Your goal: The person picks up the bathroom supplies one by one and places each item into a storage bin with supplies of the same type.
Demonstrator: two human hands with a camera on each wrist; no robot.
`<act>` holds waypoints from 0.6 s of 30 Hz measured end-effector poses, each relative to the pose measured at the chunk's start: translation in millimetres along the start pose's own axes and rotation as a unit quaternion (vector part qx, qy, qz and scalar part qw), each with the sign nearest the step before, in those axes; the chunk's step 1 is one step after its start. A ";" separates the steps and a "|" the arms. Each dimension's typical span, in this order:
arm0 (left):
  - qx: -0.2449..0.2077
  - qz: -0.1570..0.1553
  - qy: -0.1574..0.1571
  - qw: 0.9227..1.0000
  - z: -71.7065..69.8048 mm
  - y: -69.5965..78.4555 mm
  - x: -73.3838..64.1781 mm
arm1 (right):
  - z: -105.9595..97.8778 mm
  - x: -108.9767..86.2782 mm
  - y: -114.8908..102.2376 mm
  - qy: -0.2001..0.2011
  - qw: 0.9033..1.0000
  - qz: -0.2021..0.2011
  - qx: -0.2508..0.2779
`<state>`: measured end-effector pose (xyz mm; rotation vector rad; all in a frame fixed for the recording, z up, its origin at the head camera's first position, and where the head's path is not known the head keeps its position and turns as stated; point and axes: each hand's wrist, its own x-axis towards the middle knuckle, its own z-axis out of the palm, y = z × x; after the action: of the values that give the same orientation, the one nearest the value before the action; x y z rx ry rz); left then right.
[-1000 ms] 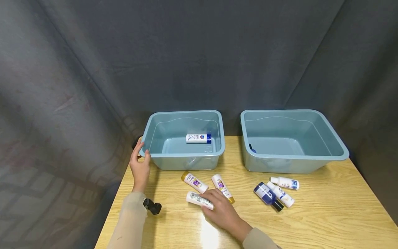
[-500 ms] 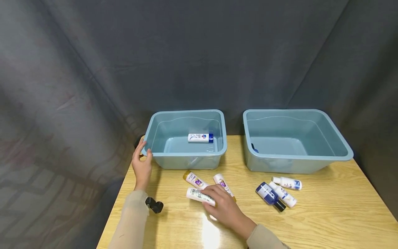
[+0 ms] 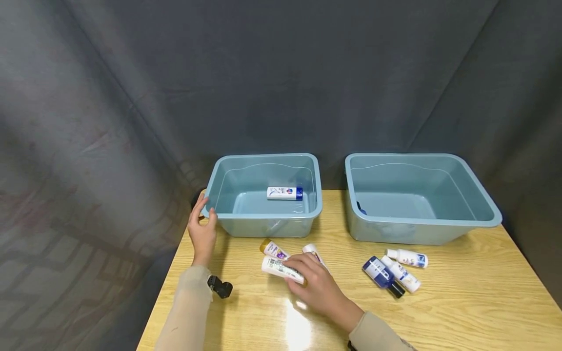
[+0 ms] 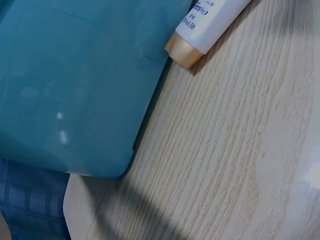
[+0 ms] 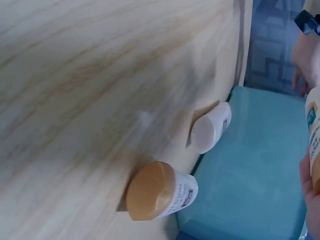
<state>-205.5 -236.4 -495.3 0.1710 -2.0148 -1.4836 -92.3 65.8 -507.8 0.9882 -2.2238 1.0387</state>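
The right hand (image 3: pixel 318 282) pinched a white bottle with a gold cap (image 3: pixel 278 269) between thumb and fingers, closed to the bottle's thickness. That bottle was in front of the left tub (image 3: pixel 263 216); its long axis ran mostly left to right, sloping down slightly to the right, base pointing left and gold end at the fingers. Its barcode side showed to the head camera.

Behind it, partly covered, lay a gold-capped bottle (image 3: pixel 273 250), cap pointing to the far left, axis slanting near and right. A second gold-capped bottle (image 3: pixel 311 249), partly hidden by the right hand, lay with its base pointing away and its cap towards the person.

The left hand (image 3: pixel 203 239) touched the left tub's near left corner, thumb and fingers spread well apart around the rim.

Inside that tub, a white bottle with a blue cap (image 3: pixel 283 193) lay left to right, cap pointing right. The right tub (image 3: pixel 430 223) had a dark blue item (image 3: pixel 362 209) by its left wall, mostly hidden.

Before it lay 1 blue bottle (image 3: pixel 379 273), black cap pointing near and right, beside 2 white bottles (image 3: pixel 407 258).
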 end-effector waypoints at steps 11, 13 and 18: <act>0.005 0.015 0.007 1.000 0.8 0.7 0.1 | -6.1 16.1 1.8 0.005 1.000 -0.005 0.003; 0.007 0.012 0.007 1.000 0.0 0.9 0.0 | -7.4 19.8 2.1 0.007 1.000 -0.006 0.004; 0.008 0.012 0.003 1.000 -0.8 -0.1 -0.2 | -11.0 28.4 1.7 0.012 1.000 -0.004 0.003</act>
<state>-204.9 -236.9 -495.3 0.1567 -2.0165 -1.4505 -109.8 63.8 -482.9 0.9816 -2.1978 1.0488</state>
